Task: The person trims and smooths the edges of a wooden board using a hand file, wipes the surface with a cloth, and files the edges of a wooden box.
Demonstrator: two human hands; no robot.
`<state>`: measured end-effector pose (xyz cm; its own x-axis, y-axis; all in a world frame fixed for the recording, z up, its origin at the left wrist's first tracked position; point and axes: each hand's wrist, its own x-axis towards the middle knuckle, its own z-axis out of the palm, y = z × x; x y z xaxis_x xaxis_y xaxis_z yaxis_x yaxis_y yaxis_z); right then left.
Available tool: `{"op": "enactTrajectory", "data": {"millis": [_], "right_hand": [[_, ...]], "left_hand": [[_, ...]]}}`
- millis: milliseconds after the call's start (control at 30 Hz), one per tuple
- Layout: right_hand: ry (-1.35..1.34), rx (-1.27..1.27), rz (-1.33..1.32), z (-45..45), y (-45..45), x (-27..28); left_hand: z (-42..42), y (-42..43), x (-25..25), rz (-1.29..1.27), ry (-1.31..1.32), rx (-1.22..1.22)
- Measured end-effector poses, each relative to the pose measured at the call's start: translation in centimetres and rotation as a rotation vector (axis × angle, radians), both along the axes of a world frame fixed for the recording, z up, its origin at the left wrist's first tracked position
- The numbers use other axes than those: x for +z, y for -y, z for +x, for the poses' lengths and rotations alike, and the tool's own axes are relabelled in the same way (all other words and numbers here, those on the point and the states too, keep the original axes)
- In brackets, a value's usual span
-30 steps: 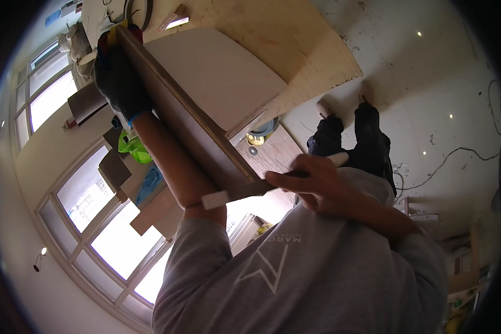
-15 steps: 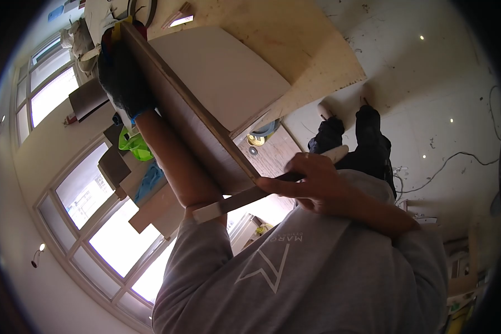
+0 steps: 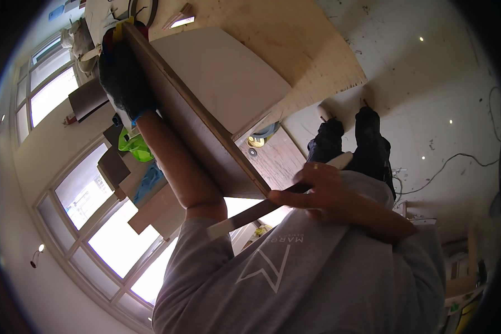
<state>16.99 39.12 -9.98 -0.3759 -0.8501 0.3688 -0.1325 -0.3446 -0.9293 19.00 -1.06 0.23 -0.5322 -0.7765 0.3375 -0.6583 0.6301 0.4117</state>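
Observation:
My left hand [image 3: 125,83], in a dark work glove with a blue cuff, grips the far part of a long wooden board [image 3: 192,133]. Its fingertips are partly hidden behind the board's top end. The board stands on edge, its near corner close to my body and my left forearm along its face. In my right hand [image 3: 323,189], bare and closed, is a long flat file [image 3: 256,213] with a pale handle [image 3: 340,161] and a light-coloured far end. The file lies across the board's near corner, with my thumb along it beside that corner.
Behind the board, a pale curved panel [image 3: 217,78] lies on a plywood-topped table [image 3: 317,50]. Yellow and dark round discs [image 3: 255,142] sit on a lower wooden surface. A green bag [image 3: 134,146] and board pieces [image 3: 150,205] are at left. A cable [image 3: 445,167] runs across the floor.
My right hand and the file have shifted right and toward my body. The board's near corner has moved slightly the same way; my left hand keeps its place.

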Motion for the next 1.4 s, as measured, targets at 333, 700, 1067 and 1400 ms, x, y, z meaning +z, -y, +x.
{"op": "enactTrajectory", "data": {"millis": [333, 700, 1067, 1400], "right_hand": [[0.013, 0.02, 0.016, 0.0, -0.4, -0.9], [0.062, 0.021, -0.059, -0.9, 2.2, -1.5], [0.102, -0.107, 0.009, -2.3, 8.3, 0.6], [0.129, -0.074, -0.015, -0.4, 6.3, -1.4]], "left_hand": [[-0.5, -0.9, 0.2, 0.049, -0.042, 0.04], [-0.2, -0.3, 0.1, -0.017, 0.034, 0.036], [0.4, 1.1, -0.2, -0.207, 0.236, -0.014], [0.3, 0.2, -0.2, -0.077, 0.083, 0.028]]}}
